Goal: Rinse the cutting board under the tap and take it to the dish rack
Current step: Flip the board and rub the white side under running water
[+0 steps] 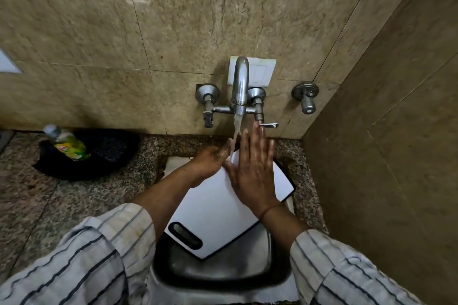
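A white cutting board (pixel 213 215) with a black handle slot lies tilted across the steel sink (pixel 223 272), its far corner resting on the sink's right rim. Water runs from the chrome tap (pixel 241 86) on the wall. My left hand (pixel 210 161) is cupped under the stream, holding nothing. My right hand (pixel 252 168) is flat with fingers stretched out, above the board's far end, its palm side against the left hand's fingers. Neither hand grips the board.
A green dish-soap bottle (pixel 69 146) lies in a black bowl (pixel 81 156) on the granite counter (pixel 49 205) at the left. A second tap valve (pixel 306 96) sticks out of the wall at the right. A tiled side wall closes the right side.
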